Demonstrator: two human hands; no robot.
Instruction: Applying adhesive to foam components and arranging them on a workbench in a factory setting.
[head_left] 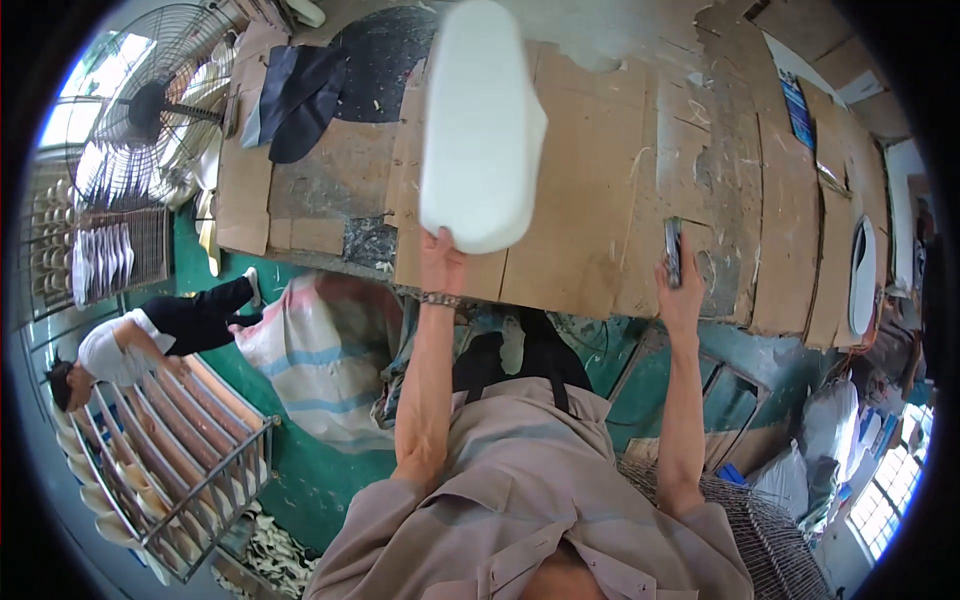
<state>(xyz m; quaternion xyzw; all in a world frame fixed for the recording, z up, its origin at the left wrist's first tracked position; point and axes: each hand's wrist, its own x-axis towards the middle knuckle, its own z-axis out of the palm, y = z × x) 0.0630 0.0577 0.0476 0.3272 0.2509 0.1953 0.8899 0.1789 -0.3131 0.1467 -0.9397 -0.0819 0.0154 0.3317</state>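
My left hand point(443, 262) grips the near end of a long white rounded slab point(480, 130), which looks like moulded foam. Its thumb shows at the near edge, while the other fingers are partly hidden beneath. The slab stretches away from me over the cardboard-covered table point(580, 190), its far end reaching the top of the picture. Further right, near the table's front edge, my right hand point(684, 288) is closed around a narrow dark hand tool point(673, 252) with a greyish metal look. Its exact kind is unclear. Tool and slab are well apart.
Black sheet material point(300, 100) lies on the table's far left. A wire fan point(145, 110) stands beyond it. Below are a striped sack point(335, 360) and a metal rack point(180, 460) of curved pieces, with another person point(130, 340) beside it. One white piece point(862, 275) rests at the table's right end.
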